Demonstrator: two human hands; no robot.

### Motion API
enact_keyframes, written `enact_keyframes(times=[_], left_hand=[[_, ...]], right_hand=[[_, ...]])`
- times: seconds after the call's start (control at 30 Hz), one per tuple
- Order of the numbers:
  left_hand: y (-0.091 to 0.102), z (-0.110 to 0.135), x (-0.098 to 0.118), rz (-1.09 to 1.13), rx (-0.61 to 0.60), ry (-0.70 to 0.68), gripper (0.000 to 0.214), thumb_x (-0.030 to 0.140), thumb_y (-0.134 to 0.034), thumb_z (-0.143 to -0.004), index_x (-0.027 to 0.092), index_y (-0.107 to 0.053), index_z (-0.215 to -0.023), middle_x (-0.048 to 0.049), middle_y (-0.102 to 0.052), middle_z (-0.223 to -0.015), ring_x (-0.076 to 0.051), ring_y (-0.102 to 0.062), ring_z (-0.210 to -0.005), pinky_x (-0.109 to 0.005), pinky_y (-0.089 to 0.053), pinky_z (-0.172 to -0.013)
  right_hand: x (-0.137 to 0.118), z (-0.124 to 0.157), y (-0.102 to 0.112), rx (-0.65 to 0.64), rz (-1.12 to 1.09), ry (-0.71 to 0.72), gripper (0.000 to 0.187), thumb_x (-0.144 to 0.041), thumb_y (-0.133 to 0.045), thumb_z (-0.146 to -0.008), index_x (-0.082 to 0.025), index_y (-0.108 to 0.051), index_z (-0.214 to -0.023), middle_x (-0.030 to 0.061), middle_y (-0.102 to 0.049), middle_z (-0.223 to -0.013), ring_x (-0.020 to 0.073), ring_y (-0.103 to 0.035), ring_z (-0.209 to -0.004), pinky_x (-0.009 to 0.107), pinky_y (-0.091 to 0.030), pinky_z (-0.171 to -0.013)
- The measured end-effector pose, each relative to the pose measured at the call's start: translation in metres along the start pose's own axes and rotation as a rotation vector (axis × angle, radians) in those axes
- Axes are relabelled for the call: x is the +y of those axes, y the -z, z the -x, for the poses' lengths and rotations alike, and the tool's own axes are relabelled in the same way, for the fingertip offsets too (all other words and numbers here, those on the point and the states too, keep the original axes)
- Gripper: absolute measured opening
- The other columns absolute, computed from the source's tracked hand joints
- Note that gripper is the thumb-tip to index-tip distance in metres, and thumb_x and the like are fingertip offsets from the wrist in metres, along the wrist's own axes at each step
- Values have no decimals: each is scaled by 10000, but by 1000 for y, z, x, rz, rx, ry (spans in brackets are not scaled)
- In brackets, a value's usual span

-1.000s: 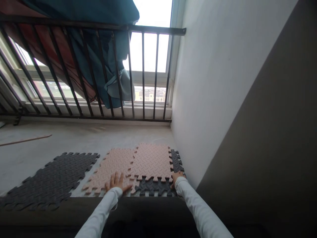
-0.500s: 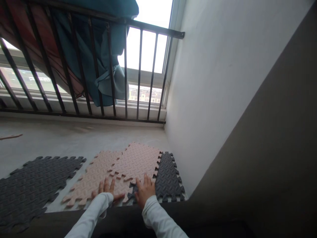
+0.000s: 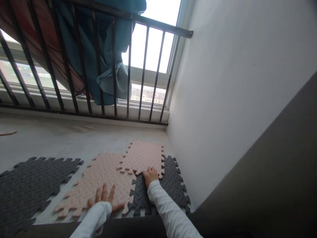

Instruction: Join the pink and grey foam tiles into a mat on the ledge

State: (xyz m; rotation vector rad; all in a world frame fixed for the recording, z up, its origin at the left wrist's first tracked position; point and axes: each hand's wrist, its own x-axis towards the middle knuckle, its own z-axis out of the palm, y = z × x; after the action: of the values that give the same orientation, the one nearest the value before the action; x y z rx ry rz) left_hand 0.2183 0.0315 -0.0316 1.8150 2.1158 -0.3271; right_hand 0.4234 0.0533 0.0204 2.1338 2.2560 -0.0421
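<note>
Touching ridged pink foam puzzle mats, left grip, right grip open flat

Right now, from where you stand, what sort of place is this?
Probably a high-up enclosed apartment balcony: a black metal railing runs in front of a window, distant buildings show outside, and the floor is bare concrete.

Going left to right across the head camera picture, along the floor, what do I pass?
Gray foam mat, pink foam mat, second gray foam mat, white wall
</note>
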Motion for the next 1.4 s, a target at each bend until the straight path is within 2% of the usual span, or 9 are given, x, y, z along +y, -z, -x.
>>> enact_keyframes(times=[0.17, 0.3, 0.4, 0.6, 0.9, 1.1, 1.3, 1.4], left_hand=[[-6, -4, -1, 19, -25, 14, 1014, 743, -471, -436, 314, -215, -1318, -51, 8, -1444, -329, 55, -1295, -648, -115, -925], [1, 2, 2, -56, -24, 25, 967, 755, -427, -471, 345, -196, -1315, -18, -7, -1447, -307, 34, -1301, -589, -51, -976], [7, 11, 4, -100, -53, 55, 924, 737, -413, -501, 370, -168, -1312, -2, 9, -1447, -283, 19, -1306, -565, -65, -984], [3, 18, 4, -14, 105, 3, 821, 655, -429, -558, 324, -279, -1294, -50, -89, -1444, -315, -28, -1301, -574, -79, -968], [3, 20, 4, 30, 118, -1, 824, 633, -445, -558, 307, -286, -1298, -65, -93, -1443, -327, -44, -1297, -588, -39, -968], [-3, 17, 4, 16, 158, 17, 811, 633, -456, -548, 328, -306, -1285, -37, -115, -1441, -311, -52, -1300, -577, -64, -971], [-4, 16, 2, 41, 149, -2, 811, 624, -457, -554, 311, -311, -1288, -54, -105, -1442, -321, -45, -1298, -587, -66, -965], [1, 19, 3, 22, 136, 3, 805, 625, -455, -563, 313, -305, -1290, -52, -107, -1442, -319, -44, -1299, -576, -64, -969]], right_hand=[[36, -31, 4, 14, 46, -71, 352, -185, -287, -832, -223, -613, -958, 108, -567, -1003, 223, -499, -951, 301, -415, -695], [54, -54, 4, 29, 74, -123, 336, -185, -306, -832, -210, -616, -960, 109, -582, -992, 213, -508, -946, 300, -415, -715], [66, -67, 3, 36, 77, -136, 328, -173, -315, -830, -198, -618, -955, 110, -587, -986, 212, -512, -947, 305, -413, -729], [85, -80, 3, 32, 81, -174, 338, -156, -314, -826, -210, -617, -967, 110, -591, -1000, 205, -520, -957, 290, -421, -713], [96, -90, 9, 2, 54, -246, 353, -159, -306, -822, -218, -619, -975, 112, -605, -1013, 187, -555, -939, 276, -434, -689], [104, -95, 9, -13, 42, -269, 345, -159, -323, -816, -217, -632, -956, 115, -616, -1012, 187, -578, -917, 275, -441, -684], [96, -92, 8, -3, 68, -285, 372, -102, -292, -813, -157, -634, -947, 154, -634, -944, 192, -589, -898, 286, -434, -706], [93, -89, 7, 14, 73, -292, 346, -132, -309, -818, -149, -632, -942, 163, -623, -962, 191, -587, -894, 282, -428, -714]])
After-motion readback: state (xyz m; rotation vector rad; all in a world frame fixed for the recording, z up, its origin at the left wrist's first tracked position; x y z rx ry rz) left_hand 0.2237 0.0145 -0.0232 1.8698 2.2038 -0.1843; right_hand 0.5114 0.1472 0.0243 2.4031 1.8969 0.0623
